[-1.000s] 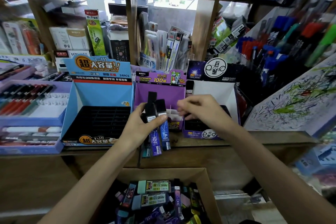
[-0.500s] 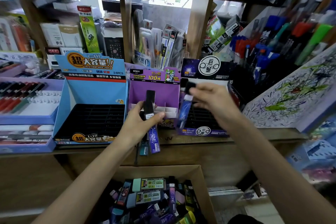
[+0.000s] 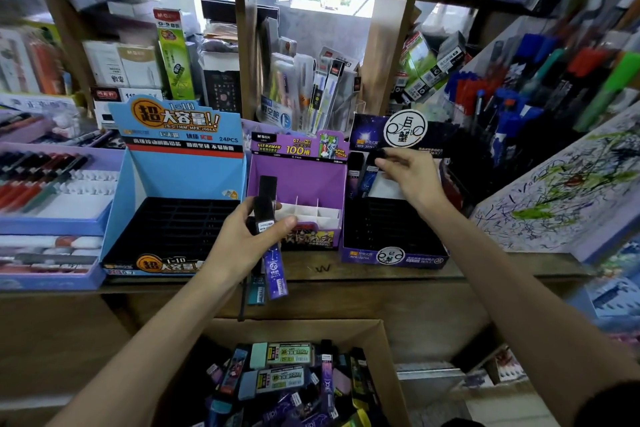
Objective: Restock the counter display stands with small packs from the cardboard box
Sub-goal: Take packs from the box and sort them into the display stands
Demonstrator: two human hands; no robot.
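left grip (image 3: 247,241) is clutching a few packs (image 3: 275,272) above the table (image 3: 381,270), right grip (image 3: 412,180) pinching a blue pack (image 3: 367,181) over the dark stand (image 3: 391,255).

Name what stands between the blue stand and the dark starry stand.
The purple stand, with white dividers, fills that gap in the head view.

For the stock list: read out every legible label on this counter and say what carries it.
"1=10", "24PCS": blue stand.
"ULTRAMAN", "100": purple stand.
"M&G", "G-5": green box behind.
Dark stand: code blurred.
Packs in left hand and right hand: print too small.
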